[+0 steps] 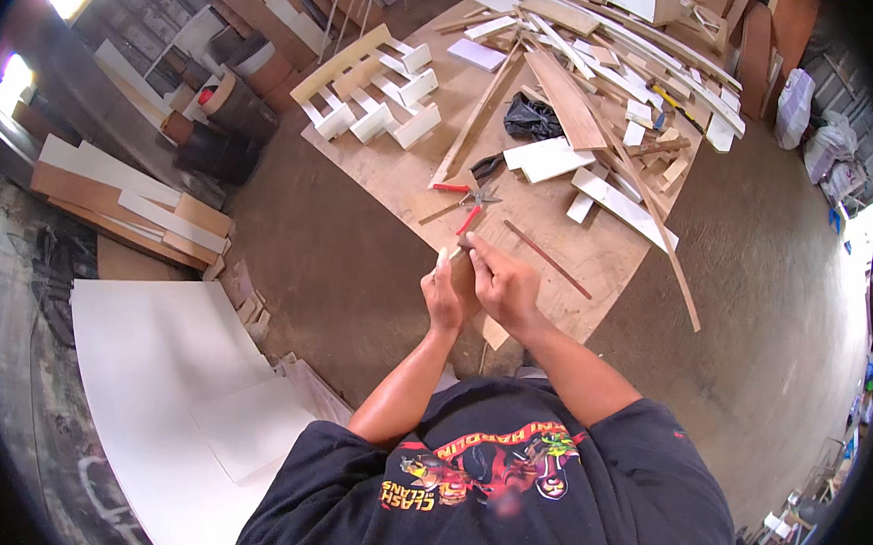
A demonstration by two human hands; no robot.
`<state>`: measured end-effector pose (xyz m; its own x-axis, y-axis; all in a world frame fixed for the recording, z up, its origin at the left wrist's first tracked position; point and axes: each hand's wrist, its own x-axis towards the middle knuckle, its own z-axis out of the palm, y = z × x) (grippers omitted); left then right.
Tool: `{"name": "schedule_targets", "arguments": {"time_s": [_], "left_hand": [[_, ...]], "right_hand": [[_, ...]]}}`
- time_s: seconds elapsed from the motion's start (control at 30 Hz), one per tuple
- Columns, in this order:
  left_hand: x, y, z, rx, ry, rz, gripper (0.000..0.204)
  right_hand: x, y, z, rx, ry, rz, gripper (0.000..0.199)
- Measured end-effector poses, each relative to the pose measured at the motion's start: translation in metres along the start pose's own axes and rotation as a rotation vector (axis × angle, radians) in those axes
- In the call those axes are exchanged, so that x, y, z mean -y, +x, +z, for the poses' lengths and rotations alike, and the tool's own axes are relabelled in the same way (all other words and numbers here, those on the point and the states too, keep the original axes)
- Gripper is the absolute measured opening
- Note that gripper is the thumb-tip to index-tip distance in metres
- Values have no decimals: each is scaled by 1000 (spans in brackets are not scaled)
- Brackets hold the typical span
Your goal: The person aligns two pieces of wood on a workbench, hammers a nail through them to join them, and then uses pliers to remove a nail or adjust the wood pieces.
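Note:
My left hand [442,295] is closed on a brown wooden piece [464,286], held nearly edge-on in front of my body at the table's near edge. My right hand [505,288] is beside it, fingers bent and thumb and fingertips pinched at the far end of that piece. A small dark brown bit shows at those fingertips; its kind is unclear. Just beyond my hands lie red-handled pliers [475,211], spread apart on the plywood table [402,185]. A black-handled tool [486,166] lies behind them. To the right of my right hand rests a thin brown wooden strip [548,260].
White and brown offcuts [625,208] and long strips heap on the table's right and far side, with a black plastic bag [533,117] among them. A wooden frame with white blocks [370,121] stands far left. Large white sheets [174,377] lie to my left, near stacked boards [129,202].

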<state>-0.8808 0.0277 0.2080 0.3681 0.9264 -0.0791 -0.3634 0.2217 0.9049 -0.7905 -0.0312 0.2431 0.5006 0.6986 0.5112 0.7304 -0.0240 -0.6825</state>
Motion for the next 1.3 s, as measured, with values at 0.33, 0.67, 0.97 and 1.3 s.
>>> {"name": "schedule_targets", "arguments": {"time_s": [0.33, 0.67, 0.97, 1.3], "left_hand": [[-26, 113, -107, 166, 235, 150, 63], [-24, 176, -120, 325, 189, -97, 69], [11, 241, -100, 192, 16, -346, 77], [29, 306, -89, 620, -20, -792, 100]], "right_hand": [[28, 54, 123, -129, -87, 179, 25], [43, 82, 163, -253, -188, 281, 25], [-20, 120, 180, -343, -174, 321, 23], [-35, 145, 216, -275, -130, 318, 25]]}}
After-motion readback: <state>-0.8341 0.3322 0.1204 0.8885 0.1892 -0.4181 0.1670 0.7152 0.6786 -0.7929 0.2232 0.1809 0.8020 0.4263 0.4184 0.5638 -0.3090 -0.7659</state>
